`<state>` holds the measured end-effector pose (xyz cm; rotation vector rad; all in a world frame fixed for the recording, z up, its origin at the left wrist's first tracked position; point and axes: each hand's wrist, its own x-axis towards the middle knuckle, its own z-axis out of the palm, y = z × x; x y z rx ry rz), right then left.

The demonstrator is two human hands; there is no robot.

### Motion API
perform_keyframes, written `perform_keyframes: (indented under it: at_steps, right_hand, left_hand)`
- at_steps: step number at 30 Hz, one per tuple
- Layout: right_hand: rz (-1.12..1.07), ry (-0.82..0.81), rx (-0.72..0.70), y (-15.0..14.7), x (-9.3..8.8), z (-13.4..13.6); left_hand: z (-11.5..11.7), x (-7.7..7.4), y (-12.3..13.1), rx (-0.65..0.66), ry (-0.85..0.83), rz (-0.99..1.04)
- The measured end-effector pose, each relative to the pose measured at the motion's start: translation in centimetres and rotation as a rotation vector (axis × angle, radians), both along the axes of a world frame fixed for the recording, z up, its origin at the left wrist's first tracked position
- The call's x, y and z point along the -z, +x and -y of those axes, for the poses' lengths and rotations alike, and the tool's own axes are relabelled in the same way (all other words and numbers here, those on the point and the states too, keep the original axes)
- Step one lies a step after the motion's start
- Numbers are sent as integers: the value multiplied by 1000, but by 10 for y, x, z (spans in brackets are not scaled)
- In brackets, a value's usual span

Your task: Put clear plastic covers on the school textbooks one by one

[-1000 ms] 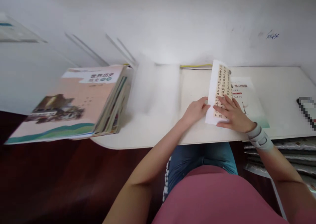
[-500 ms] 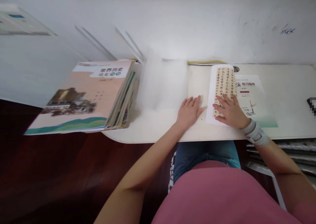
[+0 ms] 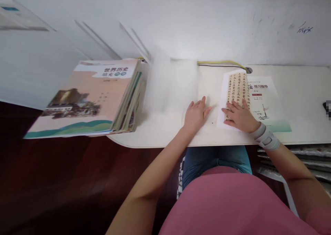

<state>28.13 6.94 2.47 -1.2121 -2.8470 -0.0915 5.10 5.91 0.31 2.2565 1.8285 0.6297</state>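
My right hand (image 3: 240, 116) lies with fingers spread on a page of brush calligraphy (image 3: 235, 86), printed in dark columns on tan with a white margin. The page looks slightly curved and overlaps a white and green exercise booklet (image 3: 274, 107), hiding that cover's left part. A grey brace (image 3: 266, 136) wraps my right wrist. My left hand (image 3: 195, 116) rests on the white desk a short way left of the page, thumb apart and fingers extended. Nothing is in its grasp.
A tall stack of books (image 3: 88, 100) with a world history book on top stands at the desk's left end. A blurred whitish patch (image 3: 170, 86) lies beside it. A yellow cable (image 3: 219, 61) runs along the wall to a round desk hole (image 3: 248, 70). A dark object (image 3: 327, 107) sits far right.
My left hand has turned slightly onto its side, with its fingers closer together. My right hand stays spread on the calligraphy page. The whole view has shifted a little.
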Motion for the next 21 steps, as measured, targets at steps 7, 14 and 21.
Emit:
perform_keyframes:
  at_steps: [7, 14, 21]
  right_hand:
    - [22, -14, 18, -6, 0, 0]
    - [58, -24, 57, -16, 0, 9]
    - [54, -15, 196, -34, 3, 28]
  left_hand:
    - [2, -2, -6, 11, -10, 9]
    - [10, 2, -27, 377, -87, -254]
    - [15, 3, -30, 335, -39, -175]
